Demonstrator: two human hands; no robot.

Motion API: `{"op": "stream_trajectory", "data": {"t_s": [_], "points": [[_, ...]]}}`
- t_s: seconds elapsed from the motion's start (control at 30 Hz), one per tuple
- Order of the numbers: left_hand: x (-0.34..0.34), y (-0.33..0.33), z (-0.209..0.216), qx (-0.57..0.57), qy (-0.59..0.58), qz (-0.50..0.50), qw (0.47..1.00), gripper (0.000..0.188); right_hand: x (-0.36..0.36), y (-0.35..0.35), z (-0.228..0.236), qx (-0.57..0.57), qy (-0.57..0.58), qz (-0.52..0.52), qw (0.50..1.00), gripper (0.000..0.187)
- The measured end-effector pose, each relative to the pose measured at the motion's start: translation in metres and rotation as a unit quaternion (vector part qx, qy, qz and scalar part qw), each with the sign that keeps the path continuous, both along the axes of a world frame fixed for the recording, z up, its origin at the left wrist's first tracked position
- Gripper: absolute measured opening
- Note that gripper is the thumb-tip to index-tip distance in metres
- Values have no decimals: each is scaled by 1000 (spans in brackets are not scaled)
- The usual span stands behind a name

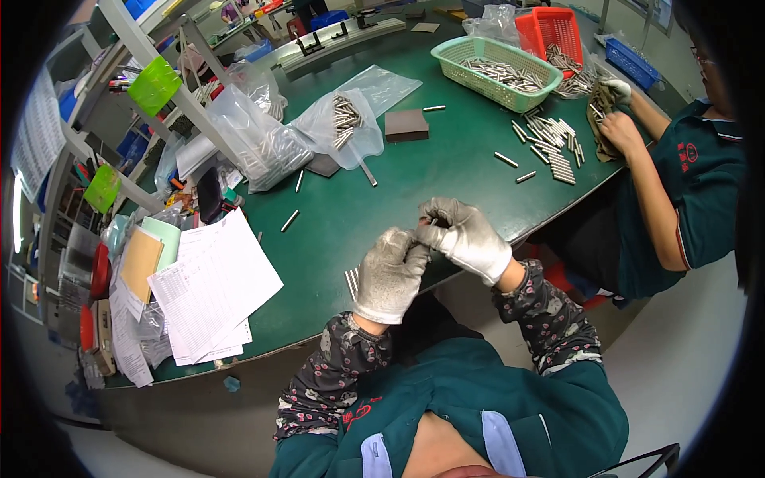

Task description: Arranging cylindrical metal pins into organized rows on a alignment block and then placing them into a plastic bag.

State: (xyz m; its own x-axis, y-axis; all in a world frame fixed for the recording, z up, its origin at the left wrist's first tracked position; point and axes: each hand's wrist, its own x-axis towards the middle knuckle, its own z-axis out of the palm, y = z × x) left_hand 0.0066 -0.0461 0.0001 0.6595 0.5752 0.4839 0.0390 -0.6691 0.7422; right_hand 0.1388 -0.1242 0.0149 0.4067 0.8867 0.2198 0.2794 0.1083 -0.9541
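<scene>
1. Dark green shirt cloth (486, 382) lies closest to me, soft and creased; floral sleeve covers (319, 390) gather in wrinkles below my wrists.
2. Left hand (390, 277): mine, in a greyish knit glove, fingers curled, tips drawn up to the right. Whether they grip, I cannot tell.
3. Right hand (468, 243): paler glove, smudged at the fingers, thumb and forefinger pinching a slim metal piece (433, 224), mostly hidden, above the table's near edge.
4. Beside my left glove, short metal rods (351, 282) lie side by side, smooth and straight.
5. Green tabletop (335, 227): smooth, faintly glossy. Right of centre, a loose heap of bright cylindrical pins (555, 147); beyond, a pale green lattice basket (494, 89) full of them.
6. Midway, a flat-topped brown block (406, 125), beside a crinkled clear bag (366, 143) holding more pins.
</scene>
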Motion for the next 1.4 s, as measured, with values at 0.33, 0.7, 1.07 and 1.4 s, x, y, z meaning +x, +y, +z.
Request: {"op": "stream_trajectory", "data": {"t_s": [0.33,0.7,1.07,1.4], "points": [[-3,7,-6,-58,-19,11,998,7,11,4,2,35,170,42,984,30],[-4,12,-12,-200,7,-24,979,12,7,-1,4,34,296,78,952,26],[-7,13,-8,-96,30,-40,994,15,14,1,3,-18,140,50,989,29],[-44,43,-2,211,133,81,965,45,81,-12,2,-267,-202,-95,938,31]]}}
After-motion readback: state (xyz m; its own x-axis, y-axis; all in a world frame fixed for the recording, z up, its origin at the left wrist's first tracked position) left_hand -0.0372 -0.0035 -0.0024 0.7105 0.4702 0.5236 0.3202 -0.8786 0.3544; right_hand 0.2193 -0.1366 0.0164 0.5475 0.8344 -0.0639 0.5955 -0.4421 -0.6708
